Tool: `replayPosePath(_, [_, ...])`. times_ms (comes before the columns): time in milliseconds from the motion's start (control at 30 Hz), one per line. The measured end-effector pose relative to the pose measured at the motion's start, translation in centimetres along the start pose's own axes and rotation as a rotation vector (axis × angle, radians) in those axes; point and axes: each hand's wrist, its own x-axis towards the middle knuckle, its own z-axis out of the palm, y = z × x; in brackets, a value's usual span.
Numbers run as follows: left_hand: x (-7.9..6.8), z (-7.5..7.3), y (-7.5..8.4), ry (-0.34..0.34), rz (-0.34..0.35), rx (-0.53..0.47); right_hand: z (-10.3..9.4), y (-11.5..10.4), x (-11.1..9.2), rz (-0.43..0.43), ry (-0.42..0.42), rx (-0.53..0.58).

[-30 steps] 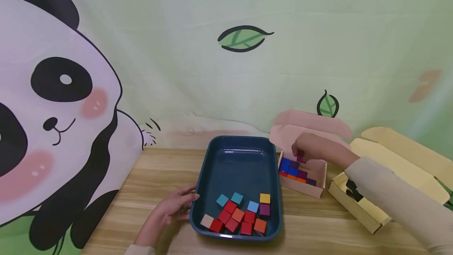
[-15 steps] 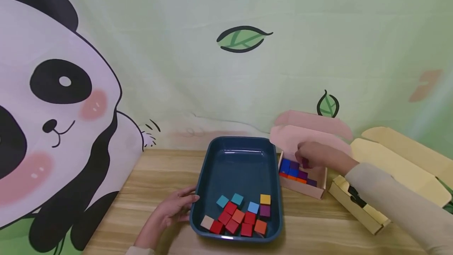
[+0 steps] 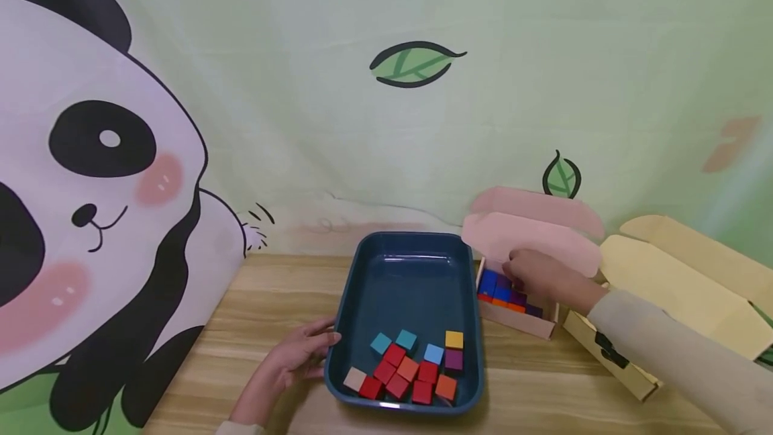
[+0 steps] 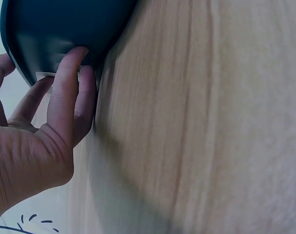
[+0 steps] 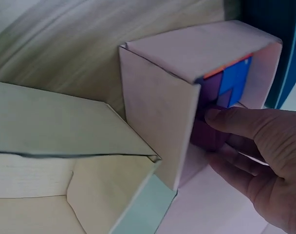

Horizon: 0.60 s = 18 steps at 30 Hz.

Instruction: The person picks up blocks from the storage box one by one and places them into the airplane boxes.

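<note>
My right hand (image 3: 537,278) reaches into the pink cardboard box (image 3: 513,321). In the right wrist view, its thumb and fingers pinch a purple cube (image 5: 206,135), held low among the blue blocks (image 5: 237,78) and other purple blocks in that box. My left hand (image 3: 296,356) touches the left side of the dark blue tray (image 3: 404,287). Its fingers (image 4: 65,97) rest fairly straight against the tray's outer wall in the left wrist view. Red cubes (image 3: 384,371), teal cubes (image 3: 406,340), a yellow cube (image 3: 454,340) and several others lie loose at the tray's near end.
To the right of the pink box, an open yellow cardboard box (image 3: 604,361) stands at an angle, under my right forearm. Both lids lean back toward the panda-print curtain (image 3: 314,119). Everything stands on a wood-grain table (image 3: 284,287).
My right hand has lowered with the purple cube from above the pink box down into it. My left hand and the tray stay in place.
</note>
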Motion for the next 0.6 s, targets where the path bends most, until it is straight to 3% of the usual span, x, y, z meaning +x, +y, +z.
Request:
replayPosePath(167, [0.1,0.0,0.0,-0.003,0.002,-0.006,0.6,-0.2,-0.3,-0.007,-0.008,-0.001])
replayPosePath(333, [0.2,0.0,0.0,-0.009,0.003,-0.009,1.0,0.0,-0.4,-0.039,0.036,-0.003])
replayPosePath(600, [0.2,0.1,0.0,0.004,0.003,-0.001,1.6,0.3,-0.4,-0.016,0.058,0.065])
